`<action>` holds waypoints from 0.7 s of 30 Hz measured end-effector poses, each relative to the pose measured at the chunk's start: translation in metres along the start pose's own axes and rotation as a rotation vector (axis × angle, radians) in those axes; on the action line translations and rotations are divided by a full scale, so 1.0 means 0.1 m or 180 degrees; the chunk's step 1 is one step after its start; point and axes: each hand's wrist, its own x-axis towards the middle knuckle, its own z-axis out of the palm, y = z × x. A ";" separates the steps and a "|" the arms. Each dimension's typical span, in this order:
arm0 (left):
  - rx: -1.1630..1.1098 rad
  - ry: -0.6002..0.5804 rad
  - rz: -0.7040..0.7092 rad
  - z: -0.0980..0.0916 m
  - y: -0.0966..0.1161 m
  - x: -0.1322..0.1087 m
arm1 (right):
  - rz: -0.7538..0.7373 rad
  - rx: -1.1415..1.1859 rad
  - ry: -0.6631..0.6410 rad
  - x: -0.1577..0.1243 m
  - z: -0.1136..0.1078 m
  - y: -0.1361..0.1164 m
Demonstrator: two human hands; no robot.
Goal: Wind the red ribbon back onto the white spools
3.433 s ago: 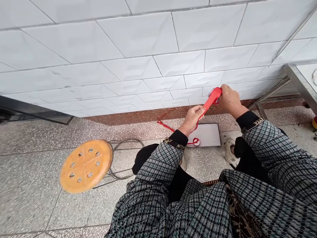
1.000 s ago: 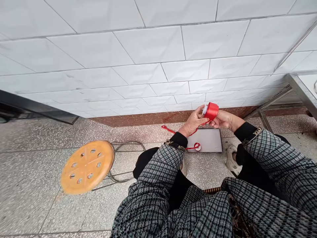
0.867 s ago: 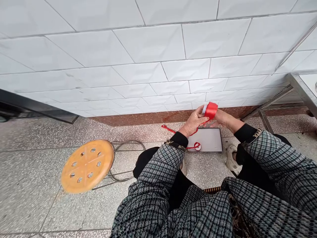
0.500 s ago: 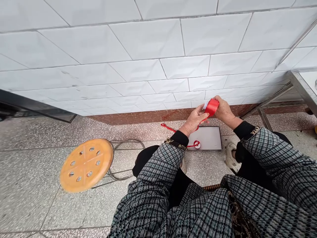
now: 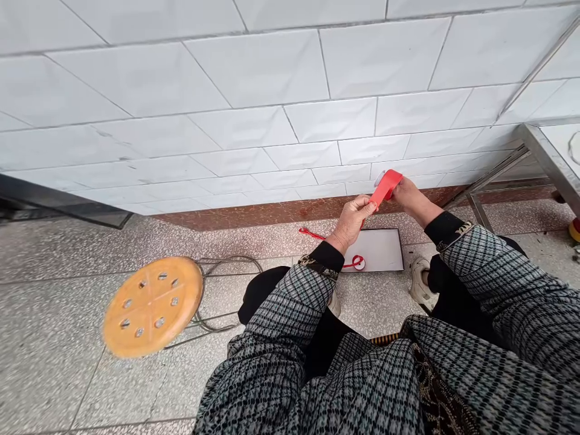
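My right hand (image 5: 405,192) is closed on a roll of wide red ribbon (image 5: 390,177), held up in front of the tiled wall. A flat length of ribbon runs from the roll to my left hand (image 5: 353,217), whose thumb and fingers pinch it. Below my hands a shallow white box (image 5: 380,251) with a dark rim lies on the floor. Inside it is a small spool (image 5: 358,262) with narrow red ribbon. A thin red strand (image 5: 310,233) sticks out to the left of my left wrist.
To the left, a round orange stool (image 5: 153,307) with metal legs lies on its side on the speckled floor. A metal-framed table (image 5: 544,154) stands at the right. A dark panel (image 5: 63,202) juts in at the far left. White tiles rise ahead.
My left hand has moved off the roll, down and left, drawing out a stretch of wide ribbon. My right hand still holds the roll. The view has shifted slightly.
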 end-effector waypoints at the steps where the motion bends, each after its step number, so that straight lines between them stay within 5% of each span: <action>1: -0.0016 0.0070 -0.0028 0.01 -0.02 0.00 | 0.0163 0.0150 -0.0003 -0.04 0.04 -0.03; 5: -0.0251 0.0293 -0.0157 0.04 -0.12 0.02 | 0.0674 0.0560 0.0094 -0.12 0.16 -0.10; 9: -0.0519 0.0145 -0.0287 0.06 -0.17 0.02 | 0.0604 0.0680 0.0106 -0.13 0.18 -0.12; 21: -0.0612 0.0273 -0.0339 0.05 -0.06 0.02 | 0.1304 0.1027 -0.0001 -0.19 0.19 -0.17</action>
